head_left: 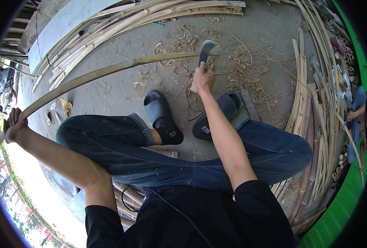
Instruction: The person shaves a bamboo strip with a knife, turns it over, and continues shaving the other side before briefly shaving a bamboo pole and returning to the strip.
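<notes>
A long split bamboo strip (92, 75) arcs from the far left across to the middle of the head view. My left hand (15, 125) is closed round it near its left end, out past my knee. In my right hand (205, 78) is a curved knife (205, 50), its dark hooked blade pointing away from me. That blade overlaps the strip close to its far right end. A tan piece (194, 82), like cloth or a pad, shows along the side of my right hand; what it is I cannot tell.
Curly bamboo shavings (245, 68) litter the concrete floor around my slippers (156, 109). Bundled strips (121, 22) lie at the back, and more poles (301, 95) are stacked on the right. Another person's hand (352, 115) shows at the right edge, beside a green wall (336, 223).
</notes>
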Demonstrator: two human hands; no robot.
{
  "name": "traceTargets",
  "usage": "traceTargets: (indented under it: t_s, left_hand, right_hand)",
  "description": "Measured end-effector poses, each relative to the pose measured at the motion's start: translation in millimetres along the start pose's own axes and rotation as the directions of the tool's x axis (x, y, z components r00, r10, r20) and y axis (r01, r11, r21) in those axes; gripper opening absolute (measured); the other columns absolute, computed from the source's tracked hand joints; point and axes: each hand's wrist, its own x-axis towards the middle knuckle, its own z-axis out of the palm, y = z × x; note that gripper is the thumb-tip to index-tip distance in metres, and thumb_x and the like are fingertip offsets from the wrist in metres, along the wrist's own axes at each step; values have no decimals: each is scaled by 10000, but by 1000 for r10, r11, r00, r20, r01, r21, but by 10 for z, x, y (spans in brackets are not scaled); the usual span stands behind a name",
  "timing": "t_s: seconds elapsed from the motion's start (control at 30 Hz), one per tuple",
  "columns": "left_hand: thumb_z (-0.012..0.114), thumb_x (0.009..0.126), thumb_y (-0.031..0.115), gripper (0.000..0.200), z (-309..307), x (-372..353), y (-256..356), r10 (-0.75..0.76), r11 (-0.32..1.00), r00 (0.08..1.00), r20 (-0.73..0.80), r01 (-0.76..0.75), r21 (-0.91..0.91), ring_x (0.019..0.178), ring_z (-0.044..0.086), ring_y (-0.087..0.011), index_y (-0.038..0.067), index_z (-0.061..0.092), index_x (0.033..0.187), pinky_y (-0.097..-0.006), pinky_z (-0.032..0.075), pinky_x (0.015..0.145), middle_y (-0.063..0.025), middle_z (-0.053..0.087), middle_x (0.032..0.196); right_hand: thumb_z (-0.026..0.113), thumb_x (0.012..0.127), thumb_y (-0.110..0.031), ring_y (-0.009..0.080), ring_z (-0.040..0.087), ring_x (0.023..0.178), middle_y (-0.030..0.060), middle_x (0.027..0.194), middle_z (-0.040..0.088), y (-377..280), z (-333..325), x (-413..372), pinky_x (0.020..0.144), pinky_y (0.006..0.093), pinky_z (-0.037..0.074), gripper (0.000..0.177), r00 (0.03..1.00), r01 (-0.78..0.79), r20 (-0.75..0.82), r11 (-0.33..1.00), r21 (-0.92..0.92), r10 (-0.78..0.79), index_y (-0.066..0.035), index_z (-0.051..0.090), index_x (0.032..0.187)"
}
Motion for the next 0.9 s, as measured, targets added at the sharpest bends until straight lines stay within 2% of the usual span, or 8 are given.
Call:
traceTargets:
  t_s: [0.07,0.13,0.27,0.37,0.47,0.63,0.73,0.9]
  left_hand:
    - [445,735,128,265,-27,-61,50,-8,1000,999,38,8,-14,396,205,-167,148,220,594,-320,165,380,-40,200,504]
    - [455,731,130,282,29,-106,32,-15,998,999,28,16,-58,398,198,-165,156,215,587,-317,163,380,-32,203,507]
    - [451,719,126,266,219,-142,-99,29,998,996,-82,-24,51,400,187,-163,156,222,588,-310,159,385,-21,207,516]
    - [438,731,127,203,200,-123,-403,-195,969,972,131,212,-127,412,212,-158,135,256,642,-312,181,397,-21,217,534]
    - [426,747,115,185,598,-718,-747,-81,996,996,-40,82,44,422,204,-157,135,265,659,-314,193,411,-6,205,546]
    - [405,751,95,176,472,-384,-957,-181,983,982,61,181,7,431,196,-159,139,265,654,-316,194,418,-6,190,554]
    - [400,741,87,178,491,-241,-1006,-219,976,974,58,220,-10,431,201,-157,146,266,640,-316,193,420,-9,196,550]
    - [419,732,100,233,654,-453,-1090,-238,971,969,72,237,14,420,203,-167,154,226,613,-321,193,415,-22,197,536]
  right_hand:
    - [471,1001,-396,290,657,528,127,597,638,317,14,92,556,418,502,452,923,-316,-233,949,0,308,-5,628,839]
    - [478,998,-393,276,665,533,124,583,627,-171,-83,-296,550,409,508,451,920,-323,-245,946,-26,307,-7,630,821]
    - [497,999,-351,228,647,496,123,598,618,-13,-125,-717,499,388,500,411,979,-88,183,996,-1,86,12,616,846]
    - [481,1014,-388,218,636,500,94,580,598,34,-130,-409,486,363,483,462,890,-433,-35,866,250,455,7,616,816]
    - [478,1023,-388,209,623,518,85,603,608,451,-326,-105,489,346,484,445,869,-444,-41,813,377,493,4,614,860]
    - [473,1024,-380,177,634,607,70,723,621,330,-826,324,537,334,527,391,953,-192,-83,790,582,292,-23,610,943]
    - [497,1019,-363,182,617,561,115,792,660,795,-1052,672,496,329,496,413,988,-130,-54,963,234,147,23,641,999]
    - [466,1025,-438,175,628,546,77,680,637,77,-938,409,504,333,501,486,898,-394,-102,885,247,428,0,624,885]
